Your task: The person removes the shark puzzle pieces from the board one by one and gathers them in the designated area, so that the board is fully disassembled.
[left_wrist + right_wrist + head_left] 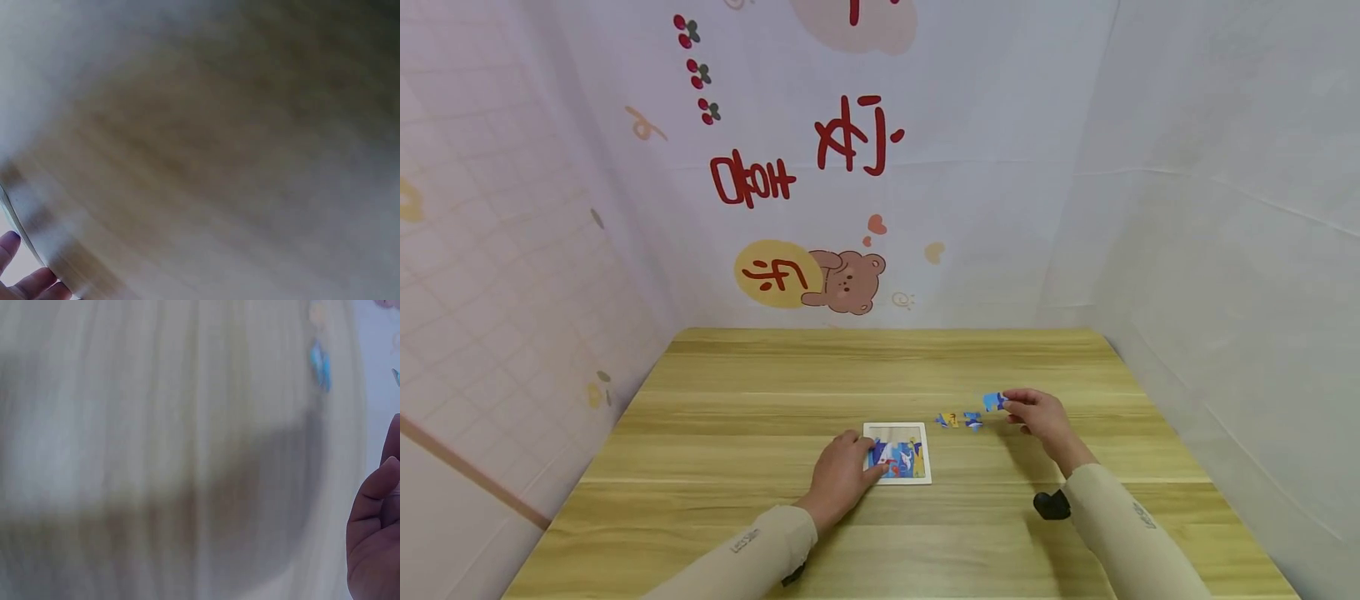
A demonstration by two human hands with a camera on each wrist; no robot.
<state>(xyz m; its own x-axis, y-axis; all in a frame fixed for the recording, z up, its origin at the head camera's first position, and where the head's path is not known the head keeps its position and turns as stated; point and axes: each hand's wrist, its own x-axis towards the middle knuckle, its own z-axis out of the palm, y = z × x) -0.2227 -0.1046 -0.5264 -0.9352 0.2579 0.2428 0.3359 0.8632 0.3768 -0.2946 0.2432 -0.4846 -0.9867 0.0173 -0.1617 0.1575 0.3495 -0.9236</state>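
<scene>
My right grip [1041, 416]: pinching blue jigsaw piece [993, 402]. White puzzle frame [927, 454]: left and nearside of that grip; my left grip [838, 472], thumb spread, on its left edge.

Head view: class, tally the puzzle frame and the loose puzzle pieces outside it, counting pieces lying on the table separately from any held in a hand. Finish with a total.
Puzzle frame: 1
Loose pieces lying on the table: 2
Held piece, in the right hand: 1
Total: 4
</scene>
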